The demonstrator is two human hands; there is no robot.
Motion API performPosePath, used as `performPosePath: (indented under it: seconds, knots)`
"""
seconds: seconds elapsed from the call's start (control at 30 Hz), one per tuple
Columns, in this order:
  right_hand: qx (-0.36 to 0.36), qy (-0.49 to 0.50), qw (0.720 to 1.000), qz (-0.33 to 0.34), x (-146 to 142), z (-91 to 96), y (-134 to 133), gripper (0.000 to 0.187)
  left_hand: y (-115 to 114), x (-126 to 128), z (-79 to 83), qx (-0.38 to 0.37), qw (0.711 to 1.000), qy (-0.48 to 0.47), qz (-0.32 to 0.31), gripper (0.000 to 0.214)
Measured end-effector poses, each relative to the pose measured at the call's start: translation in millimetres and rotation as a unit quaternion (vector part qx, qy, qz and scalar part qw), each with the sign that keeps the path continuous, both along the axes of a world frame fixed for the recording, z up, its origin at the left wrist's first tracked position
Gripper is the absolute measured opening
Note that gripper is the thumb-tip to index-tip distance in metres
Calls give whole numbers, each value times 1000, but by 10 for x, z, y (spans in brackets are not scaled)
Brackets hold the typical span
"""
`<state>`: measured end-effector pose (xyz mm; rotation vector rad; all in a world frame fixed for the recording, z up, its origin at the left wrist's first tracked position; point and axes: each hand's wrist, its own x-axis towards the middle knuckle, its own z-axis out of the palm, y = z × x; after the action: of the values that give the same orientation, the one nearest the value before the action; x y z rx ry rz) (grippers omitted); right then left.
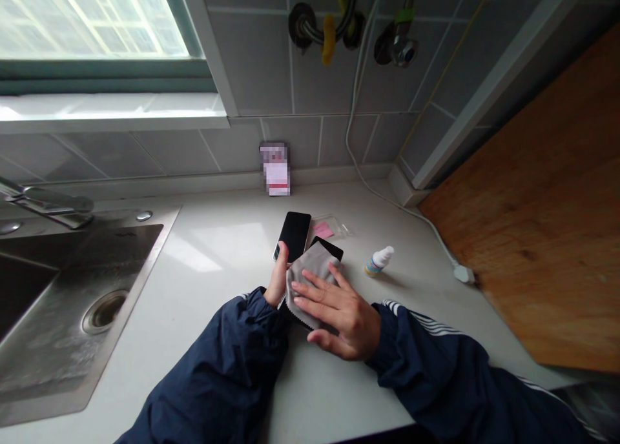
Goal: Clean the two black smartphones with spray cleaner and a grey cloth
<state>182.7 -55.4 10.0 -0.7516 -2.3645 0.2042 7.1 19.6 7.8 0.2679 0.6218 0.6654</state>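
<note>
My left hand [278, 277] grips a dark, flat phone [331, 247] by its left side, thumb up along the edge. Most of the phone is hidden under a grey cloth [314, 263] with a zigzag edge; only its black far corner and a strip of the near edge show. Flat on the cloth lies my right hand [341, 312], its fingers stretched and spread. Just beyond, a second black-screened phone [294, 232] rests on the counter. Beside it are a clear plastic case [341, 226] and a small pink piece [322, 230]. To the right stands a white-topped spray bottle [380, 261].
A steel sink [72, 366] with a faucet [53, 202] is at the left. Against the tiled wall leans a blurred-out phone-like object [277, 170]. A white cable [387, 199] runs down to a plug [464, 274] near a wooden panel [542, 224] on the right.
</note>
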Motion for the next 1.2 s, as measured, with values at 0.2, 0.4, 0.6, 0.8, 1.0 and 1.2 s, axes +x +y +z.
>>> performPosePath:
  seconds: [0.2, 0.4, 0.6, 0.8, 1.0, 1.2]
  knots:
    - [38, 31, 998, 30, -14, 46, -53, 43, 25, -49, -18, 40, 996, -37, -73, 108]
    - [42, 85, 995, 22, -9, 86, -60, 38, 75, -12, -37, 68, 995, -57, -53, 100]
    - [19, 58, 998, -33, 22, 90, -38, 41, 65, -39, -94, 43, 997, -55, -15, 83]
    - [6, 56, 990, -133, 60, 55, 11, 45, 59, -8, -13, -2, 998, -64, 18, 76]
    - [-22, 28, 977, -208, 77, 45, 78, 58, 54, 10, 14, -11, 999, -40, 19, 73]
    - [0, 55, 987, -149, 76, 54, 44, 52, 86, -26, -30, -12, 999, -35, 28, 74]
